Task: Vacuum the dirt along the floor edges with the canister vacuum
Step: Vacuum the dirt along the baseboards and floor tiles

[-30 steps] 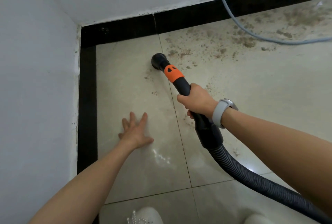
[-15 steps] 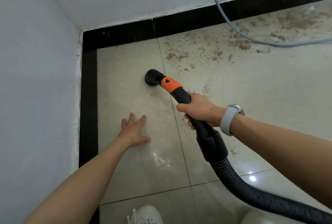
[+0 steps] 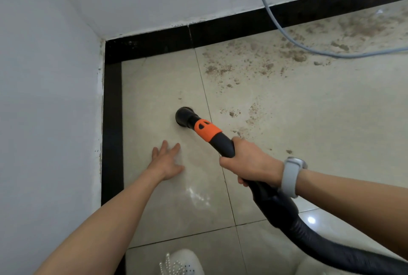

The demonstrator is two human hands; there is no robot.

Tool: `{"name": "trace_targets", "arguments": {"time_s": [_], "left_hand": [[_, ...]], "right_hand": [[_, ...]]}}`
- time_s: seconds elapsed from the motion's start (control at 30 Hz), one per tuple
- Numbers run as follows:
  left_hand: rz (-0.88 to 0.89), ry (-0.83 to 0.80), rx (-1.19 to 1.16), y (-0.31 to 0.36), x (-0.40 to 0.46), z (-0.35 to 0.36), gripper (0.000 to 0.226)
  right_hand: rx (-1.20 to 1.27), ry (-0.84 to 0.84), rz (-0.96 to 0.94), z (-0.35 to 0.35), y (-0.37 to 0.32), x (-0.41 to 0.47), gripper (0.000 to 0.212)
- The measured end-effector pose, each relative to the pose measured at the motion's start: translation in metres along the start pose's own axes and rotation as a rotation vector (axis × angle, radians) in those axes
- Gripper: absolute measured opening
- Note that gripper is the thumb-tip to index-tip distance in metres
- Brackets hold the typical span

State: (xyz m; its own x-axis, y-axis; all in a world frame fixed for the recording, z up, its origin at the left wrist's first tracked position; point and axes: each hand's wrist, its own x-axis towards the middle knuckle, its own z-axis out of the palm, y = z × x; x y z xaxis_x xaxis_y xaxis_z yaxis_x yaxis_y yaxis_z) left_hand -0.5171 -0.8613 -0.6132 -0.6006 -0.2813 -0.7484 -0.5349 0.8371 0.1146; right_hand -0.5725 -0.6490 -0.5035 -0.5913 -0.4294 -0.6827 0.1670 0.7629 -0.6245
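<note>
My right hand (image 3: 249, 162) grips the black vacuum handle (image 3: 223, 142) just behind its orange collar (image 3: 206, 130). The round black nozzle (image 3: 184, 117) sits on the beige floor tile near the room corner. A ribbed black hose (image 3: 326, 243) runs from the handle to the lower right edge. My left hand (image 3: 167, 161) rests flat on the tile, fingers spread, a short way below and left of the nozzle. Brown dirt (image 3: 276, 58) lies scattered along the back skirting, with smaller patches (image 3: 245, 115) right of the nozzle.
Black skirting (image 3: 112, 120) runs along the left wall and along the back wall (image 3: 242, 25), meeting at the corner. A grey cable (image 3: 284, 34) hangs down the back wall and trails over the dirt. A white shoe (image 3: 183, 262) shows at the bottom edge.
The nozzle has been drawn back from the dirt near the back wall toward me and slightly left. My left hand has stayed flat on the tile.
</note>
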Motion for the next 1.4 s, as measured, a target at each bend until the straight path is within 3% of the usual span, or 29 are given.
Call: {"name": "trace_targets", "arguments": {"time_s": [0.1,0.3,0.63,0.93,1.07,1.2,1.3,1.4], "left_hand": [[0.004,0.009,0.016,0.002,-0.001,0.0,0.081],[0.007,0.023,0.043,-0.004,-0.003,0.011,0.098],[0.039,0.031,0.08,-0.009,-0.001,0.011,0.096],[0.057,0.079,-0.063,-0.012,0.005,0.0,0.066],[0.054,0.176,-0.264,0.004,-0.011,-0.015,0.073],[0.26,0.422,-0.329,0.022,-0.037,-0.029,0.081],[0.537,0.513,-0.15,0.041,-0.053,-0.03,0.083],[0.783,0.489,0.112,0.063,-0.057,-0.027,0.09]], "right_hand": [[-0.091,0.045,-0.045,-0.002,-0.017,0.026,0.019],[0.136,0.088,-0.025,-0.019,-0.061,0.073,0.017],[0.305,0.124,0.008,-0.034,-0.092,0.125,0.011],[0.116,0.001,0.051,-0.029,-0.04,0.044,0.018],[0.068,0.013,0.08,-0.018,-0.01,-0.001,0.016],[0.013,0.062,0.104,-0.008,0.022,-0.034,0.018],[0.03,0.102,0.138,-0.008,0.036,-0.049,0.019],[0.08,0.095,0.152,-0.01,0.045,-0.06,0.018]]}}
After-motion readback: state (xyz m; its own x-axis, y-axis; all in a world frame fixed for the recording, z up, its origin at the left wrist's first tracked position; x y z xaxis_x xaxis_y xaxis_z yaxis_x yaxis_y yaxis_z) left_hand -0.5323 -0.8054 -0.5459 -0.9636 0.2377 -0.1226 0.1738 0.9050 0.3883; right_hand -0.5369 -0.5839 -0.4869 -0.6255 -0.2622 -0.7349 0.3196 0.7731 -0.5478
